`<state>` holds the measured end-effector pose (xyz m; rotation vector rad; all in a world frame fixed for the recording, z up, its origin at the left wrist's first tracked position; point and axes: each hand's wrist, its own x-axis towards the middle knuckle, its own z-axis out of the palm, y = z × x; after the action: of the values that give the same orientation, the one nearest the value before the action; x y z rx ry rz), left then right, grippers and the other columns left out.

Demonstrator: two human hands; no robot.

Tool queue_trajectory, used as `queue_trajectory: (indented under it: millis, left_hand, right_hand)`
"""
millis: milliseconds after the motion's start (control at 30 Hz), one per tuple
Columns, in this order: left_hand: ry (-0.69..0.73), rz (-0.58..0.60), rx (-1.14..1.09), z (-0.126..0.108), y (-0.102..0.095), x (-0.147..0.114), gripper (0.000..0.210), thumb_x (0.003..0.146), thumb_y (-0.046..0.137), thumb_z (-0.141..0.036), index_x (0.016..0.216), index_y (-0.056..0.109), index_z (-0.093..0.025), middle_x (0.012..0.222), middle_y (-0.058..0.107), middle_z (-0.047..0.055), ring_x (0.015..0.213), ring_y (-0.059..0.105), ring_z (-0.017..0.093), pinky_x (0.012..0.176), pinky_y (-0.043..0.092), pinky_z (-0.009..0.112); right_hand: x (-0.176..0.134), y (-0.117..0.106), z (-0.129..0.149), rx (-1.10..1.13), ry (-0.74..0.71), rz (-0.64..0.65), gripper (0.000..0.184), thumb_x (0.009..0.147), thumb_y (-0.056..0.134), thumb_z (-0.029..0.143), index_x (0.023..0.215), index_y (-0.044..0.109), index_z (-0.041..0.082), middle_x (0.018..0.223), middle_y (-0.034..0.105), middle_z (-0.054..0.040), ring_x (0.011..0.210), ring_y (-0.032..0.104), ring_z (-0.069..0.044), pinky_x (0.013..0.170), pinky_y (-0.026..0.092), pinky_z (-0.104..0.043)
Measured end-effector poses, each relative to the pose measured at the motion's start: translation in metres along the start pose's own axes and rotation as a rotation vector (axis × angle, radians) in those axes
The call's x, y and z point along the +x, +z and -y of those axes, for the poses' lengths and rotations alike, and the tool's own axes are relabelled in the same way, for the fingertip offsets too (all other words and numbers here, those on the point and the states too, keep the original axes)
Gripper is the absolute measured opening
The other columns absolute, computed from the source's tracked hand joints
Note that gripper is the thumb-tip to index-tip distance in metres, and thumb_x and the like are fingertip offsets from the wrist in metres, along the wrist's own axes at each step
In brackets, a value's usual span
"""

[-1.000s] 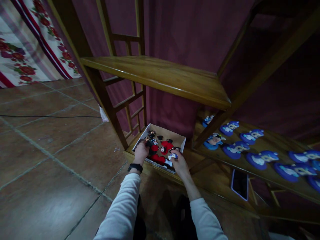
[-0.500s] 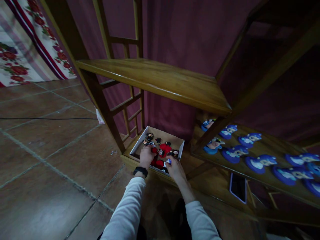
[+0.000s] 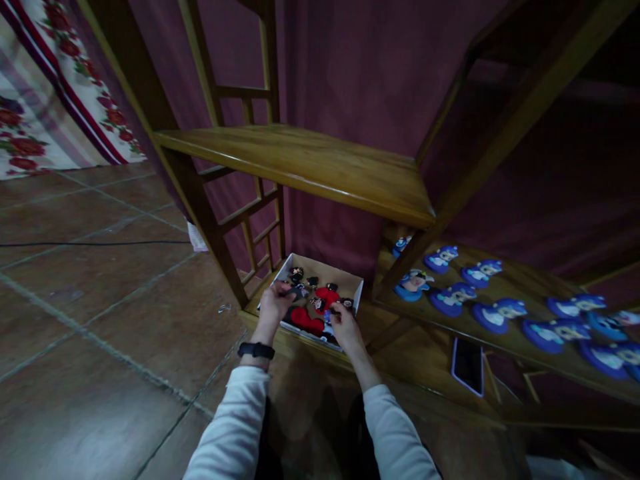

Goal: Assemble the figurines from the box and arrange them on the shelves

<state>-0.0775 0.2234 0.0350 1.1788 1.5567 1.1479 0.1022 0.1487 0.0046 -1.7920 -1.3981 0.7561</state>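
A shallow white cardboard box [image 3: 345, 276] stands on the bottom shelf and holds several small black and red figurines. Over its left side, my left hand [image 3: 273, 308], with a black band at the wrist, has its fingers closed at a small dark figurine [image 3: 300, 291]; the grip is partly hidden. At the box's right side, my right hand [image 3: 345, 328] pinches a small blue and white figurine [image 3: 327, 317], mostly covered by the fingers. Between the hands lie a red figurine with a black top [image 3: 325, 298] and a larger red piece [image 3: 306, 320].
A wooden shelf board [image 3: 300, 160] overhangs the box, with a lattice side panel [image 3: 250, 213] to the left. On the right shelf stand several blue-based figurines [image 3: 453, 298]. Below them lies a phone-like dark slab [image 3: 468, 367] with a pale edge. Tiled floor [image 3: 100, 373] spreads leftward.
My left hand has drawn back left, towards the box's edge, baring more of the red pieces. My right hand stays at the box's right side with the blue and white figurine. The view has shifted slightly.
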Motion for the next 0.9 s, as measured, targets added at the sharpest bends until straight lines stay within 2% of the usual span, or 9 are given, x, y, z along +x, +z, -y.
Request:
queue_trajectory:
  millis: [100, 167, 233, 333, 433, 500, 600, 733, 900]
  left_hand:
    - [-0.190, 0.100, -0.470, -0.012, 0.000, -0.015, 0.021, 0.056, 0.071, -0.006, 0.069, 0.056, -0.013, 0.063, 0.059, -0.002, 0.057, 0.059, 0.010, 0.060, 0.051, 0.025]
    - [-0.286, 0.180, -0.598, -0.019, 0.000, -0.025, 0.022, 0.055, 0.070, -0.002, 0.071, 0.058, -0.013, 0.064, 0.060, 0.000, 0.058, 0.060, 0.009, 0.059, 0.052, 0.023]
    - [-0.323, 0.212, -0.644, -0.024, 0.001, -0.034, 0.021, 0.056, 0.068, 0.001, 0.071, 0.059, -0.012, 0.067, 0.062, 0.001, 0.059, 0.061, 0.009, 0.058, 0.052, 0.021]
    - [-0.296, 0.194, -0.661, -0.027, 0.005, -0.045, 0.022, 0.056, 0.069, -0.001, 0.072, 0.060, -0.012, 0.068, 0.063, 0.001, 0.060, 0.061, 0.009, 0.058, 0.051, 0.021]
    - [-0.246, 0.206, -0.584, -0.028, 0.012, -0.055, 0.026, 0.052, 0.074, -0.007, 0.074, 0.061, -0.013, 0.064, 0.062, -0.001, 0.055, 0.059, 0.008, 0.054, 0.049, 0.019]
    - [-0.219, 0.233, -0.504, -0.029, 0.015, -0.059, 0.028, 0.049, 0.077, -0.011, 0.073, 0.061, -0.012, 0.061, 0.061, -0.002, 0.050, 0.055, 0.007, 0.050, 0.045, 0.018]
    - [-0.183, 0.149, -0.508, -0.034, 0.007, -0.055, 0.026, 0.051, 0.076, -0.012, 0.072, 0.061, -0.012, 0.060, 0.060, -0.003, 0.049, 0.053, 0.006, 0.047, 0.042, 0.017]
    - [-0.192, -0.106, -0.772, -0.041, -0.023, -0.039, 0.017, 0.060, 0.068, -0.005, 0.071, 0.058, -0.013, 0.064, 0.060, -0.003, 0.050, 0.053, 0.004, 0.047, 0.043, 0.014]
    - [-0.468, -0.165, -1.048, -0.046, -0.052, -0.027, 0.016, 0.073, 0.055, -0.001, 0.064, 0.050, -0.014, 0.052, 0.048, -0.005, 0.041, 0.046, 0.003, 0.043, 0.043, 0.013]
  right_hand:
    - [-0.002, -0.001, 0.002, -0.016, -0.010, -0.020, 0.035, 0.079, 0.046, 0.021, 0.113, 0.055, 0.022, 0.118, 0.057, -0.0075, 0.100, 0.058, -0.018, 0.090, 0.043, -0.032]
    - [-0.002, -0.001, 0.005, 0.044, -0.034, -0.009, 0.033, 0.079, 0.046, 0.023, 0.110, 0.057, 0.023, 0.111, 0.061, -0.0061, 0.098, 0.059, -0.017, 0.090, 0.043, -0.033]
    - [-0.001, 0.001, 0.009, 0.165, -0.052, 0.003, 0.030, 0.079, 0.047, 0.028, 0.107, 0.059, 0.023, 0.103, 0.065, -0.0041, 0.093, 0.060, -0.017, 0.088, 0.045, -0.033]
    - [-0.002, 0.006, 0.019, 0.417, -0.023, 0.015, 0.031, 0.078, 0.050, 0.037, 0.104, 0.060, 0.023, 0.098, 0.066, -0.0033, 0.088, 0.061, -0.017, 0.080, 0.050, -0.032]
    - [-0.007, 0.010, 0.031, 0.630, 0.044, 0.068, 0.039, 0.074, 0.054, 0.044, 0.105, 0.059, 0.020, 0.093, 0.066, -0.0038, 0.076, 0.062, -0.016, 0.069, 0.054, -0.032]
    - [-0.010, 0.011, 0.037, 0.679, 0.038, 0.101, 0.040, 0.073, 0.056, 0.044, 0.105, 0.059, 0.020, 0.092, 0.066, -0.0038, 0.073, 0.062, -0.016, 0.069, 0.054, -0.032]
    - [-0.013, 0.007, 0.035, 0.601, -0.005, 0.122, 0.036, 0.076, 0.052, 0.041, 0.104, 0.060, 0.020, 0.091, 0.067, -0.0041, 0.075, 0.063, -0.017, 0.072, 0.053, -0.033]
    - [-0.008, -0.008, 0.018, 0.253, -0.060, -0.063, 0.029, 0.082, 0.042, 0.033, 0.102, 0.061, 0.023, 0.099, 0.065, -0.0038, 0.091, 0.059, -0.017, 0.086, 0.046, -0.033]
    - [0.002, -0.021, 0.005, -0.003, -0.029, -0.285, 0.036, 0.082, 0.035, 0.024, 0.112, 0.054, 0.022, 0.110, 0.059, -0.0056, 0.097, 0.056, -0.016, 0.089, 0.041, -0.031]
